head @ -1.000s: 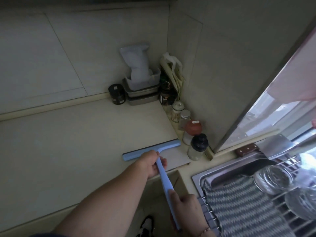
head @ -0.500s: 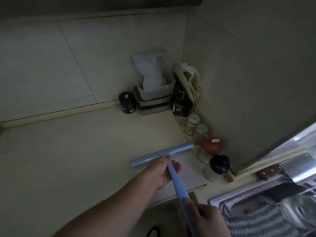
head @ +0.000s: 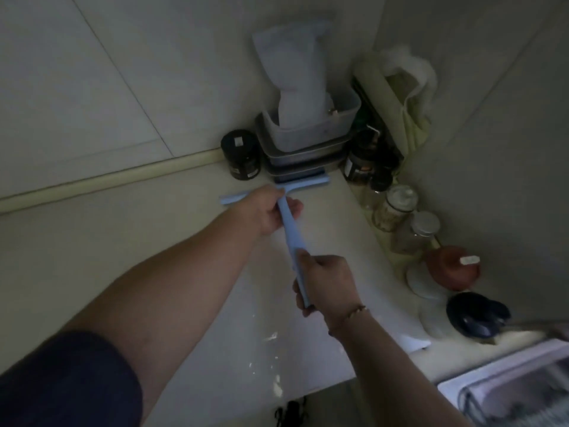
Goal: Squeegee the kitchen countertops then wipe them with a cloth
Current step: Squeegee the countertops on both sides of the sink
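Currently the blue squeegee [head: 292, 229] lies with its blade at the back of the counter [head: 123, 241], near the rear right corner, the blade's right end touching the base of the stacked containers [head: 303, 149]. I note the left hand [head: 271, 211] grasping the handle just below the blade, fingers curled round it. The right hand [head: 328, 285] grips the handle's lower end, also curled tight; a thin bracelet sits at that wrist. A dark jar [head: 240, 158] stands just left of the containers against the back wall. Along the counter's right edge I see a row of small jars [head: 395, 208], a reddish-capped bottle [head: 451, 268] and a dark-capped one [head: 475, 314]. Wet streaks [head: 272, 359] mark the counter near its front edge. A sink rim [head: 492, 383] shows beyond the front right corner.
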